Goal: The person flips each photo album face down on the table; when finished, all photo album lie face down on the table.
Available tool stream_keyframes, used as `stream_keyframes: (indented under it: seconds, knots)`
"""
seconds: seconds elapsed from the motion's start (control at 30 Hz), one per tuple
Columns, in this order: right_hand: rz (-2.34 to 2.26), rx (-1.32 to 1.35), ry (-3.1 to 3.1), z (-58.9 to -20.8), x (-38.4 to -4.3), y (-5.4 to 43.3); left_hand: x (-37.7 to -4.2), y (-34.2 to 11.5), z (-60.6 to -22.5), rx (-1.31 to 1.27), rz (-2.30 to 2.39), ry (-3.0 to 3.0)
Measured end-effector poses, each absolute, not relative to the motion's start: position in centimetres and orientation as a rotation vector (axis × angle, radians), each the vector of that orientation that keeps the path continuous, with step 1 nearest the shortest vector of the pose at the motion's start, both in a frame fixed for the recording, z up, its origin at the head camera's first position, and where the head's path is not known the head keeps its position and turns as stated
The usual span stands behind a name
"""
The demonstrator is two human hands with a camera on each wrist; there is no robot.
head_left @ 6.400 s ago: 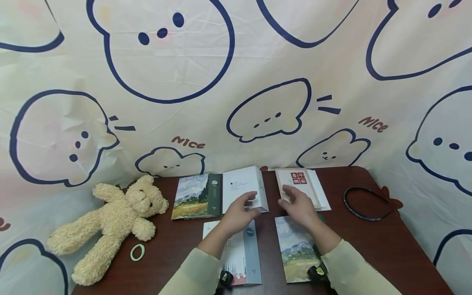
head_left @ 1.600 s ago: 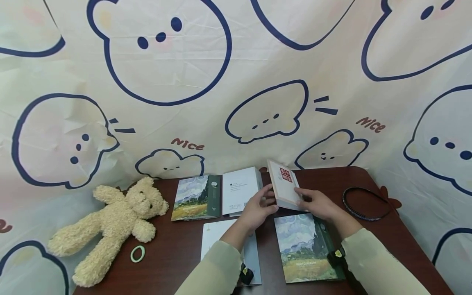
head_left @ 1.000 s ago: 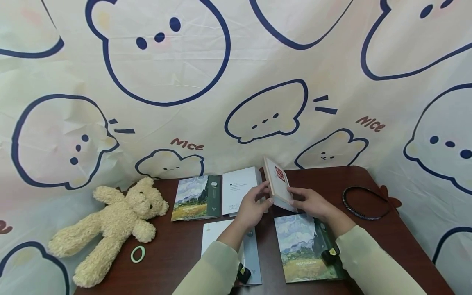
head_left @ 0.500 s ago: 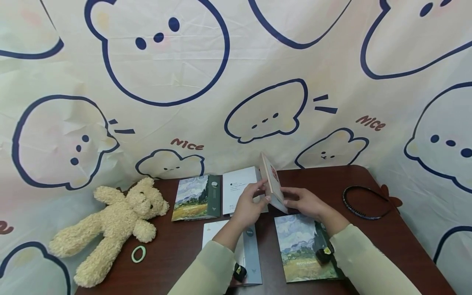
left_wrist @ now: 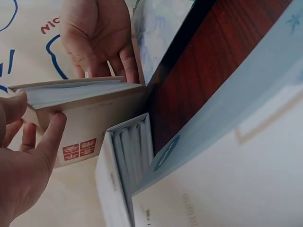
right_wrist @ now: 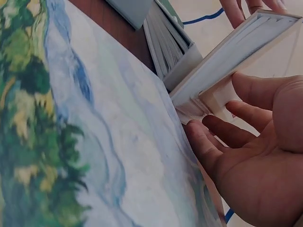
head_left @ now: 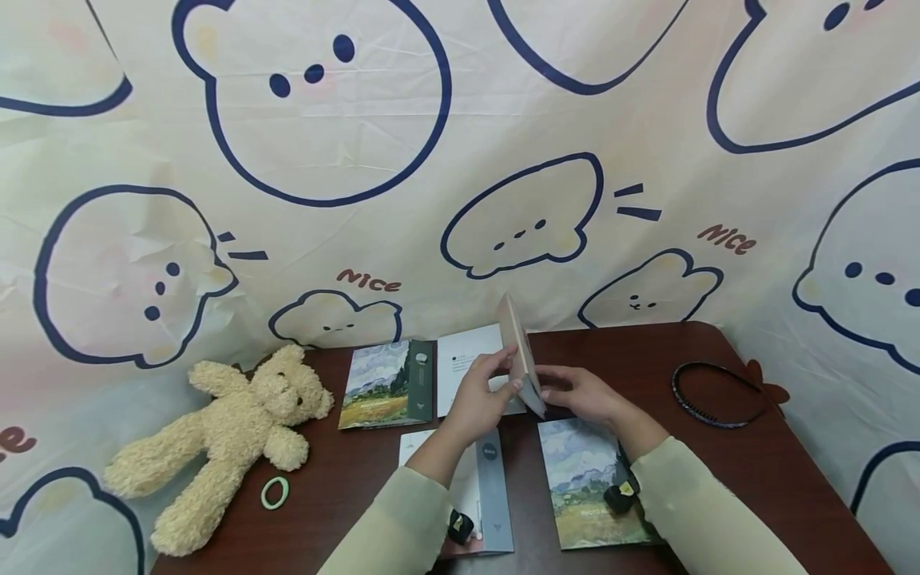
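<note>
A cream photo album (head_left: 519, 351) with red characters on its cover stands almost on edge, seen nearly edge-on in the head view. My left hand (head_left: 477, 399) grips its near left side, thumb and fingers at the edge in the left wrist view. On the other side, my right hand (head_left: 585, 395) holds the lower part; in the right wrist view its thumb (right_wrist: 255, 90) and fingers are on the album (right_wrist: 236, 52). The raised album partly hides a white album (head_left: 467, 359) lying just left of it.
A green-spined landscape album (head_left: 384, 383) lies at back left. Nearer are a blue-and-white album (head_left: 492, 495) and another landscape album (head_left: 575, 471), both partly under my forearms. A teddy bear (head_left: 240, 431), a green ring (head_left: 275, 493) and a black headband (head_left: 707, 419) flank them.
The cream album, lying flat at first, has been taken up by both hands. Over the last second and a half it has swung left and turned from tilted to nearly upright.
</note>
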State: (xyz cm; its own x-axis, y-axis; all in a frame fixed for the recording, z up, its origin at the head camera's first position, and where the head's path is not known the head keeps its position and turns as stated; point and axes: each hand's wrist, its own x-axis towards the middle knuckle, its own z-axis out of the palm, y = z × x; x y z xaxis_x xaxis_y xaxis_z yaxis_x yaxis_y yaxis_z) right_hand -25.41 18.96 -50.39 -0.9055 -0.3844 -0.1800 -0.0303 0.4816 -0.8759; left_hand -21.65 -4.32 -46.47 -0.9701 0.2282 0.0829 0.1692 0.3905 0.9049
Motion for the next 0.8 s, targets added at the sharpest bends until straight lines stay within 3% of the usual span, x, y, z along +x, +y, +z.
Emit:
stream_keyframes:
  seconds: [0.4,0.8]
  knots:
    - [-1.439,-0.348,2.354,-50.4,-25.4,18.5,-21.9,-4.3,-45.8,0.397,1.612,2.579]
    - [-1.587,-0.345,2.254,-47.9,-24.9,18.5,-22.3,-3.6,-45.9,0.423,1.657,2.523]
